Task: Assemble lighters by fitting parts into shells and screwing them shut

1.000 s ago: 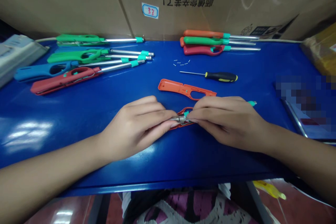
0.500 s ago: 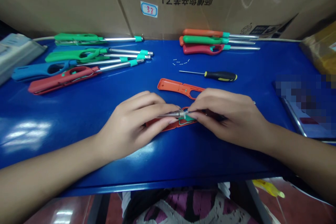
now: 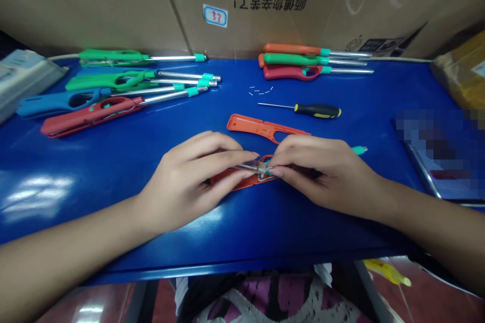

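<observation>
Over the table's middle, my left hand point(image 3: 199, 179) pinches a clear, greyish lighter fuel tank point(image 3: 250, 165) between thumb and fingers. My right hand point(image 3: 322, 169) has its thumb and forefinger closed at the tank's right end, on a small part mostly covered by the fingertips. Beneath both hands lies an orange lighter half-shell point(image 3: 242, 185) with green pieces inside, partly hidden. The other orange half-shell point(image 3: 250, 123) rests just behind, hollow side up. A teal lighter tip point(image 3: 359, 150) pokes out behind my right hand.
Several lighters, including a red one point(image 3: 91, 116), lie at the left. More, including a green one point(image 3: 291, 59), are stacked at the back right. Tiny screws point(image 3: 261, 92) and a screwdriver point(image 3: 318, 110) sit between. A tablet-like device point(image 3: 435, 171) is at the right; a cardboard box point(image 3: 242, 30) stands behind.
My right hand has shifted slightly down and tilted at the tank's end, uncovering more of the rear half-shell and the teal tip. The left hand keeps its hold.
</observation>
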A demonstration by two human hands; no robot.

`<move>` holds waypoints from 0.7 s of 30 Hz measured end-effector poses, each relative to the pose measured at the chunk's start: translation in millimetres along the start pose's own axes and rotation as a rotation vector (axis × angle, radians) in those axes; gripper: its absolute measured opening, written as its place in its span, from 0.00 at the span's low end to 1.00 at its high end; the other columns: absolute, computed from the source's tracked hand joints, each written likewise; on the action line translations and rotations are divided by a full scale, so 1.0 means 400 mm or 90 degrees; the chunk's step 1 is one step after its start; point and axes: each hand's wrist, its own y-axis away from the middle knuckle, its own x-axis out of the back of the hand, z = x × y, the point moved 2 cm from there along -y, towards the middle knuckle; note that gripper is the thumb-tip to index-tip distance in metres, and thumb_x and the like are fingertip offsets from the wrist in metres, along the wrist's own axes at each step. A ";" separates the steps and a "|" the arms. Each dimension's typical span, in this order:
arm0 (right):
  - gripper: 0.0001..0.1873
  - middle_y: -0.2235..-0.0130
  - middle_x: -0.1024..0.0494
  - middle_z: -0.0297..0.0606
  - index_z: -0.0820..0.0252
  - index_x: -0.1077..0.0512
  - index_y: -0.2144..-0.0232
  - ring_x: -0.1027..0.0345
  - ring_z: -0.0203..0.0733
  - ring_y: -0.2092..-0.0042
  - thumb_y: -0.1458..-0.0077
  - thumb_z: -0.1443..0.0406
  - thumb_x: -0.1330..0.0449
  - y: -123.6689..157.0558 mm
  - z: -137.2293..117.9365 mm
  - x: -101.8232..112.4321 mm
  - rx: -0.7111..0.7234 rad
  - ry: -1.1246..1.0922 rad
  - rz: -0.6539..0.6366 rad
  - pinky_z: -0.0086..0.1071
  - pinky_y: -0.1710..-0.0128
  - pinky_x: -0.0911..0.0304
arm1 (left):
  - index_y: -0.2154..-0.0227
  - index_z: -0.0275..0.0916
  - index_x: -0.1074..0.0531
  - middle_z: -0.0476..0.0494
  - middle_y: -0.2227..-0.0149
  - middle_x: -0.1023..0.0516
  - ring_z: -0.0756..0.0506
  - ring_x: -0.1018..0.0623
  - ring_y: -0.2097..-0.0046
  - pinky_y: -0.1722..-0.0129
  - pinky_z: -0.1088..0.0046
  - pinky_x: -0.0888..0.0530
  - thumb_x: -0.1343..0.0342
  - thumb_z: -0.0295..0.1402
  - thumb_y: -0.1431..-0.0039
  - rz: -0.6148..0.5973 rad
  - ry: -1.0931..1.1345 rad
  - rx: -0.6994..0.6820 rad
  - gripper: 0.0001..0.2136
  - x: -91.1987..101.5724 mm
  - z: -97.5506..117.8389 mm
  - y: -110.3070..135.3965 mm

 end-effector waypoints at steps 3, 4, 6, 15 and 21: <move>0.06 0.62 0.20 0.37 0.60 0.23 0.61 0.26 0.36 0.60 0.34 0.68 0.41 -0.002 -0.002 -0.001 -0.001 -0.021 0.006 0.30 0.59 0.31 | 0.52 0.38 0.22 0.44 0.58 0.19 0.49 0.20 0.57 0.56 0.73 0.24 0.37 0.26 0.37 -0.004 0.009 -0.011 0.11 -0.001 -0.001 0.000; 0.06 0.62 0.20 0.37 0.60 0.23 0.62 0.26 0.37 0.60 0.34 0.68 0.41 -0.002 -0.003 -0.001 -0.002 -0.027 0.009 0.31 0.59 0.30 | 0.52 0.38 0.22 0.44 0.57 0.19 0.48 0.20 0.57 0.56 0.73 0.24 0.37 0.26 0.37 -0.007 0.013 -0.014 0.11 -0.001 -0.002 0.000; 0.06 0.63 0.20 0.37 0.60 0.22 0.62 0.26 0.37 0.61 0.35 0.68 0.41 -0.002 -0.006 -0.001 -0.004 -0.033 0.012 0.31 0.59 0.30 | 0.52 0.38 0.22 0.44 0.57 0.19 0.49 0.21 0.57 0.56 0.72 0.24 0.37 0.26 0.37 -0.012 0.017 -0.015 0.11 -0.001 -0.002 0.000; 0.05 0.63 0.20 0.36 0.60 0.23 0.61 0.29 0.33 0.65 0.35 0.68 0.40 -0.003 -0.006 0.000 -0.018 -0.013 0.017 0.28 0.64 0.33 | 0.53 0.39 0.21 0.44 0.59 0.18 0.48 0.21 0.59 0.59 0.70 0.25 0.37 0.27 0.37 -0.001 0.007 -0.002 0.10 -0.001 0.002 -0.005; 0.05 0.61 0.21 0.36 0.59 0.24 0.61 0.30 0.34 0.63 0.36 0.67 0.41 0.001 -0.003 0.011 -0.036 0.041 0.010 0.29 0.65 0.36 | 0.57 0.37 0.21 0.45 0.62 0.18 0.48 0.22 0.63 0.61 0.69 0.27 0.35 0.29 0.39 -0.012 0.017 0.007 0.08 -0.001 0.000 -0.003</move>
